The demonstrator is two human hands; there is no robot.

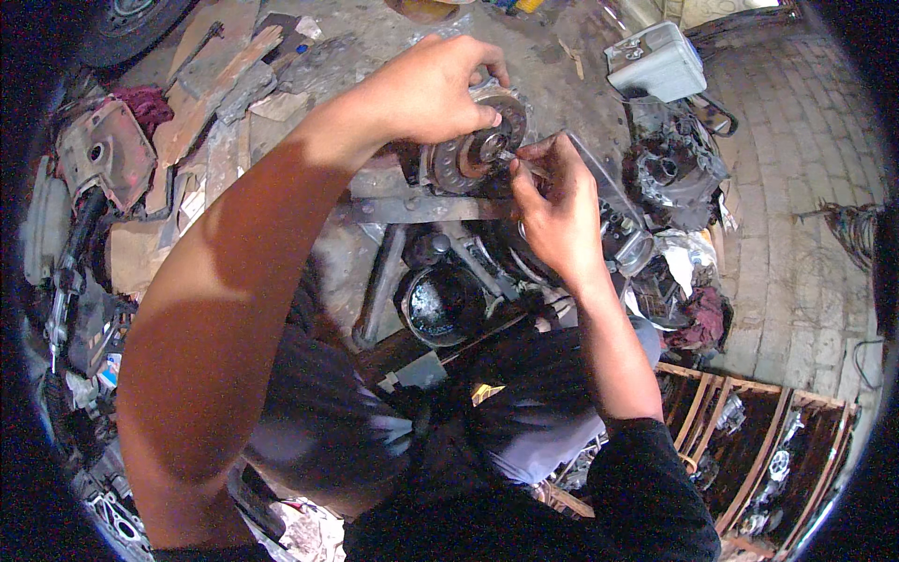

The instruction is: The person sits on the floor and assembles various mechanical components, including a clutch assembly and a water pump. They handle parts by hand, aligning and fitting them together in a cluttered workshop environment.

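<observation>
The person's left hand [440, 89] is cupped over the far rim of a round, rust-stained metal hub disc [478, 150], fingers curled around its edge and thumb pressed on its face. The disc sits at the middle of the scene, on top of a greasy dark engine assembly [468, 262] resting on the dirt floor [375, 37]. The right hand [557, 211] lies just right of the disc, thumb and forefinger pressed together, pinching a thin metal pin-like tool [513, 159] whose tip touches the disc's centre. Below the disc, nearer the person, a round black cup-shaped housing [442, 304] shows a shiny wet inside. Far right stands a pale grey box-shaped metal casing [655, 61]. At left lies a dull reddish metal bracket [108, 150] among scrap wood. Near right sits a wooden slatted crate [749, 440] holding parts.
</observation>
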